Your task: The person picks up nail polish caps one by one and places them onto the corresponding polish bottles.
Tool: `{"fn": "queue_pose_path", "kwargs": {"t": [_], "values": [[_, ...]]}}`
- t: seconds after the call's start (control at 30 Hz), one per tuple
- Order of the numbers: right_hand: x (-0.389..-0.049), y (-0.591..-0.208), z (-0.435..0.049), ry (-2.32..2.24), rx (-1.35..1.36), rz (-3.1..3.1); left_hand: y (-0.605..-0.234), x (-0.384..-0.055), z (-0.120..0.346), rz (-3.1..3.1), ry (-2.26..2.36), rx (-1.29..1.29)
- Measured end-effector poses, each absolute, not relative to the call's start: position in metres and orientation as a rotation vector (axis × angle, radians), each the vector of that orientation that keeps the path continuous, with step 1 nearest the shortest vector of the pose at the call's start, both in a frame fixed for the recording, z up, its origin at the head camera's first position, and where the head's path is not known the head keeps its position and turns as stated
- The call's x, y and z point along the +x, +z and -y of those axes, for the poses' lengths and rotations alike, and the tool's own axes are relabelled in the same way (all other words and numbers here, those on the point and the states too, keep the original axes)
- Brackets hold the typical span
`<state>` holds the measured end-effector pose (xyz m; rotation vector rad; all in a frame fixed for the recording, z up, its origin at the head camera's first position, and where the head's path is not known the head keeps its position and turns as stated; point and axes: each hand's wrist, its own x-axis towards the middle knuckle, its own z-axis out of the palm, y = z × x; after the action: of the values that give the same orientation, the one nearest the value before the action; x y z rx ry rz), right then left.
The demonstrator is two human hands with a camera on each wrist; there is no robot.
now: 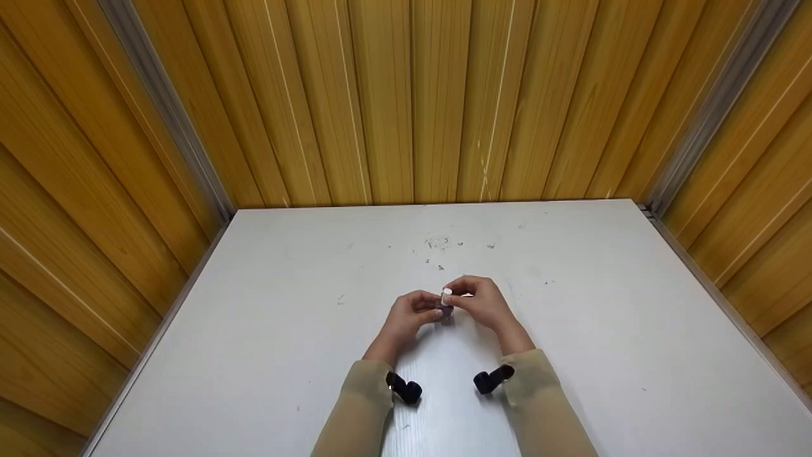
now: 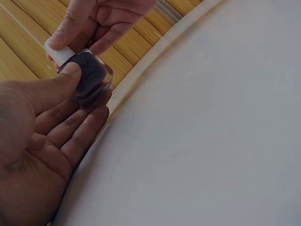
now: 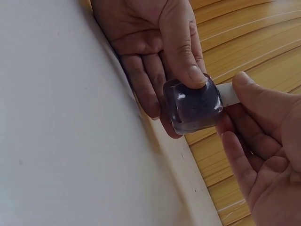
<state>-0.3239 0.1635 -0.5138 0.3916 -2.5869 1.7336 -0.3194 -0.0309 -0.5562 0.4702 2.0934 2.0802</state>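
Observation:
Between the two hands is a small nail polish bottle (image 3: pixel 195 106) of clear glass with dark purple polish inside. My left hand (image 1: pixel 406 315) pinches the glass body, its thumb on the front face and its fingers behind, as the left wrist view shows. The white cap (image 2: pixel 59 52) sits on the bottle's neck. Thumb and fingers of my right hand (image 1: pixel 485 306) grip that cap from the other side. In the head view the bottle stands upright with the cap on top, close over the table.
The white table (image 1: pixel 254 330) carries a few dark scuff marks (image 1: pixel 438 243) toward its far side. Yellow wood-look panels (image 1: pixel 412 101) rise behind it and at both sides, with grey metal posts (image 1: pixel 171 108) at the corners. A black wrist camera (image 1: pixel 406 387) sits at each sleeve cuff.

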Motion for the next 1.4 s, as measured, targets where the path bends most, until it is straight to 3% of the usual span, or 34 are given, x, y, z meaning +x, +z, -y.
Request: {"fn": "queue_pose_path", "kwargs": {"t": [1.4], "values": [[-0.323,-0.514,-0.165,1.638,0.362,2.61,-0.554,-0.317,0.018,-2.502,1.879,0.45]]}}
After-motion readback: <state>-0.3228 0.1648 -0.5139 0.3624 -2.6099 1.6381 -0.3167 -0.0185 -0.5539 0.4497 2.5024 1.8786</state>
